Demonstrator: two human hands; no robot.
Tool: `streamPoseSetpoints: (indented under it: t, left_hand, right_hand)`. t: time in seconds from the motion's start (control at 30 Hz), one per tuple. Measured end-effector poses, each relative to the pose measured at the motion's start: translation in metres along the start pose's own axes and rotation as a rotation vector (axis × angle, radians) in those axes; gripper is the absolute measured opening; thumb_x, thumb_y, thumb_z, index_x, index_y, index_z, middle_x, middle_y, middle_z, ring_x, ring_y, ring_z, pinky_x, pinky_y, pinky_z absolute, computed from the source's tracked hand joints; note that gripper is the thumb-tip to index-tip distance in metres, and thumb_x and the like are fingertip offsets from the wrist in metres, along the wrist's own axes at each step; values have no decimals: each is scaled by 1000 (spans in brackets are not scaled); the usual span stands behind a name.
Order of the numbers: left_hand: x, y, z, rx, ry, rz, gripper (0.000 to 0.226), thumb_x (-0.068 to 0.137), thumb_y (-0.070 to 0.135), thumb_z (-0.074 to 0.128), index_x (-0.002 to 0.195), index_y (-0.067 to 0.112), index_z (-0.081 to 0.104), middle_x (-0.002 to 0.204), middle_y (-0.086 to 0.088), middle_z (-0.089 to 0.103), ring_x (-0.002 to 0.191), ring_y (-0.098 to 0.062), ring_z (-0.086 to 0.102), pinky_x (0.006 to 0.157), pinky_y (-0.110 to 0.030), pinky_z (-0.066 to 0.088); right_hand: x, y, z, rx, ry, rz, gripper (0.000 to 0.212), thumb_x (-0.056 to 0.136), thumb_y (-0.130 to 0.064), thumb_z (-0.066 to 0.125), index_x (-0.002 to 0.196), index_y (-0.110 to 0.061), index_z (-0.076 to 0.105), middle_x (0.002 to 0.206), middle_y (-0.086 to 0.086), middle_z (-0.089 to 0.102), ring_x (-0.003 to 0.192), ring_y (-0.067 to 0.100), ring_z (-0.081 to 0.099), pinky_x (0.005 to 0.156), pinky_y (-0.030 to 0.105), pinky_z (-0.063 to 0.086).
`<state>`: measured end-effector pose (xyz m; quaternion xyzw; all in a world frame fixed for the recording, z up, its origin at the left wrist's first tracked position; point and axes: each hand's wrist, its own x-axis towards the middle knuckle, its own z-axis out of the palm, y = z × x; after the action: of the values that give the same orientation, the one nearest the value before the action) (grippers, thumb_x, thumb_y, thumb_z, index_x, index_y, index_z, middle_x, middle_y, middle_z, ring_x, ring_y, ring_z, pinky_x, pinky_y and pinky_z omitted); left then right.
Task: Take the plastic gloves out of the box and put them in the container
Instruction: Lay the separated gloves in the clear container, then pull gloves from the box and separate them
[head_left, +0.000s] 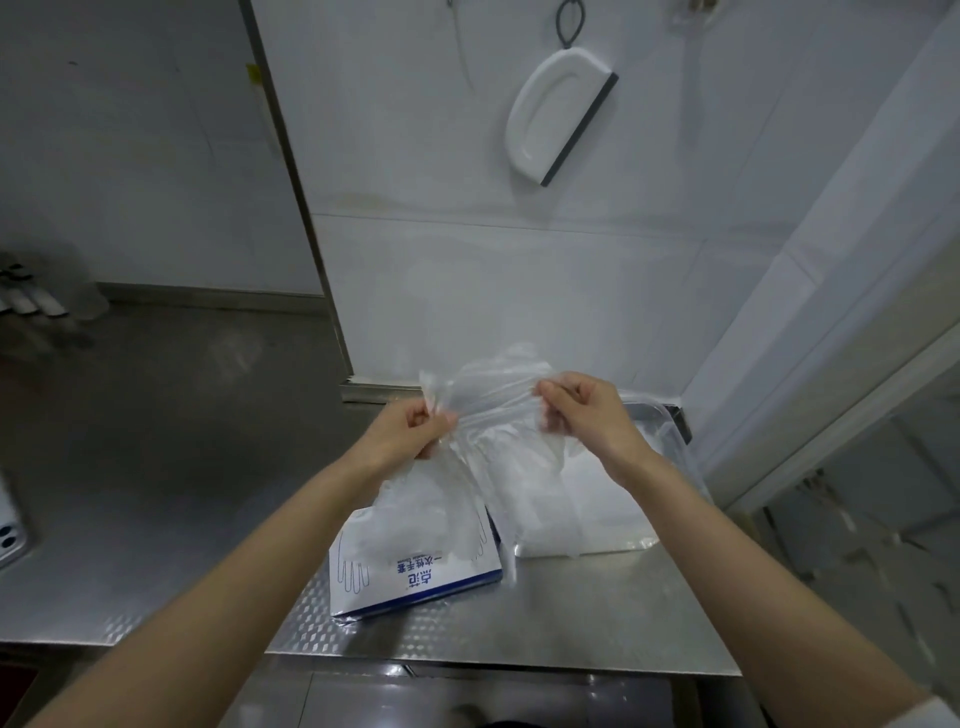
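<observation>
Pinching a sheaf of plastic gloves (493, 402) from both ends in the head view — left hand (423, 431) curled round the left edge, right hand (582, 413) curled round the right edge, fingers of both tucked in on the film, neither spread. Held up off the surface (597, 623), stretched roughly side to side, long axis running from one hand across to the other, loose film trailing down below.

Just under and a little right of the right hand: the container (678, 423), a steel tray against the wall, already bearing a pale heap, seemingly more gloves. Under the left forearm and nearer the body: the box (415, 571), lying flat, blue-edged, with film spilling over its top. So closest to the container on the right-hand side, closest to the box on the left.

Probably mid-transfer — calling for a short carry rightward and down, right hand leading, then a release of both ends over the heap. Worth watching the trailing film, seemingly draped toward the box and likely to drag or cling.

Further off, untouched: a white squeegee (561, 114) hung on the wall, and the corner of a phone (8, 540) at the far left edge.
</observation>
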<state>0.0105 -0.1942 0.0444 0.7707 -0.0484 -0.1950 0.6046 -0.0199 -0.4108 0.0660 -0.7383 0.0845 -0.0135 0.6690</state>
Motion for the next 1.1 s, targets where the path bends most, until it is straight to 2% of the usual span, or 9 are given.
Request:
streamPoseSetpoints:
  t: [0.17,0.27,0.33,0.4,0.5,0.6,0.73,0.93,1.1]
  left_hand:
    - [13,3,-1,185,220,-24,13,89,23,63,96,13,56,90,2,57,84,-12,53,65,-13,41]
    - [19,25,8,129,1,15,68,80,45,66,135,14,41,127,4,46,116,-10,48,92,-20,37]
    - [22,38,17,182,-192,-15,91,66,60,67,141,18,36,133,5,44,122,-11,46,101,-25,35]
    - [25,43,22,196,-376,-40,82,66,63,73,129,15,52,125,0,57,111,-14,56,100,-31,42]
    - [28,45,31,78,-508,-14,28,85,28,70,103,7,68,92,-7,67,78,-12,62,72,-21,49]
    - [29,50,39,36,-323,38,9,89,14,64,89,4,66,72,2,64,59,-2,59,57,-12,45]
    - [42,55,39,95,-133,102,7,90,9,62,83,7,63,73,-3,62,54,1,59,61,-17,49]
    - [44,95,52,183,136,469,18,86,8,66,73,20,59,77,1,62,71,-7,56,74,-18,44]
    - [19,87,55,464,-65,888,9,84,23,60,78,15,61,106,3,60,102,-2,56,93,-16,38]
  right_hand:
    - [2,-3,-13,-155,-66,-60,18,93,-6,56,77,-8,65,55,-10,58,48,0,50,54,17,50]
    - [-3,-12,-17,-185,-208,-73,15,91,-4,58,78,-5,64,53,-10,55,49,-1,50,53,13,46]
    - [-6,-18,-20,-217,-317,-71,12,90,-4,59,80,-4,65,60,-2,56,52,-1,52,56,12,46]
    - [-6,-21,-24,-246,-368,-47,11,90,-4,59,84,2,66,62,1,57,53,0,54,58,13,47]
    - [-7,-21,-37,-270,-394,9,8,87,-7,65,90,-1,67,65,-3,64,59,3,60,62,15,50]
    - [-10,-16,-54,-376,-407,110,17,81,-7,72,94,-14,64,75,-4,73,64,2,64,63,10,49]
    - [-2,-2,-68,-424,-224,70,12,78,-3,74,82,3,64,79,20,68,58,-2,62,60,15,50]
    - [20,-20,-85,-417,277,-350,15,76,-2,74,74,-12,64,73,-8,63,64,-11,57,67,6,41]
    - [11,-18,-104,-607,222,-690,11,78,2,69,79,-9,68,79,-1,63,77,10,57,76,15,44]
